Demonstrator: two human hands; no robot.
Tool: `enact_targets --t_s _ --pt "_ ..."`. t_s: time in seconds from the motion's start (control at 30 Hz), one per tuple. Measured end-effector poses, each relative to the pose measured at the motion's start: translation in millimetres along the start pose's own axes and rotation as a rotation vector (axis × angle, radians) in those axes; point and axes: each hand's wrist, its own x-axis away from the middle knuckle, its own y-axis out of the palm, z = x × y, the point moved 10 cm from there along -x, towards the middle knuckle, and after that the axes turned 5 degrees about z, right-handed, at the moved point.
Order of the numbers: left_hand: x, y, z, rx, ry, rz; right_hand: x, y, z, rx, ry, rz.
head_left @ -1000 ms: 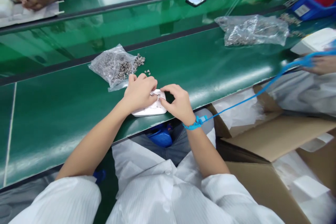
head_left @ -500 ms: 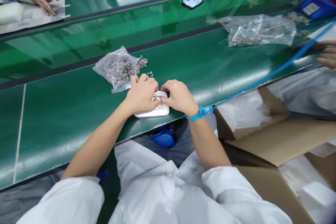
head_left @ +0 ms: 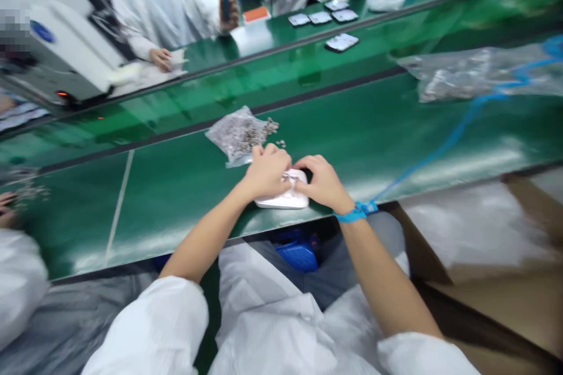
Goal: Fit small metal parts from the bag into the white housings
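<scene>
A white plastic housing (head_left: 284, 201) with rounded corners lies on the green bench near its front edge. My left hand (head_left: 270, 171) is closed over its left side, fingers bent at the far edge and thumb across the top. From the right, my right hand (head_left: 323, 181) grips the housing's right side, thumb on top and fingers curled at the back. Both thumbs nearly meet over the middle. Any small part between them is hidden. Just beyond my left hand, a clear plastic bag (head_left: 233, 132) spills small metal parts (head_left: 271, 126) onto the bench.
A blue wrist strap (head_left: 358, 211) circles my right wrist, its cord running right. Another clear bag (head_left: 457, 79) lies at the right. A dark-edged device (head_left: 342, 42) sits on the central strip, with several more behind. Co-workers sit opposite and at the left. An open cardboard box (head_left: 497, 281) stands at lower right.
The camera view has tilted up and shifted left, bringing co-workers into sight. My hands keep nearly the same hold on the white housing.
</scene>
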Motion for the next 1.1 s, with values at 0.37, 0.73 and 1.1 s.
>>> enact_targets --t_s 0.37,0.73,1.1 --pt "5.2 11.1 13.3 -0.14 0.07 -0.113 -13.5 17.5 49.9 0.139 0.421 -0.352" --pt "120.2 -26.9 -89.3 -0.223 -0.227 -0.125 -27.9 61.1 5.6 -0.022 0.115 -0.399" --pt "251.1 -114.8 -256.3 -0.515 -0.905 0.085 -63.5 76.0 23.4 0.004 -0.192 -0.452"
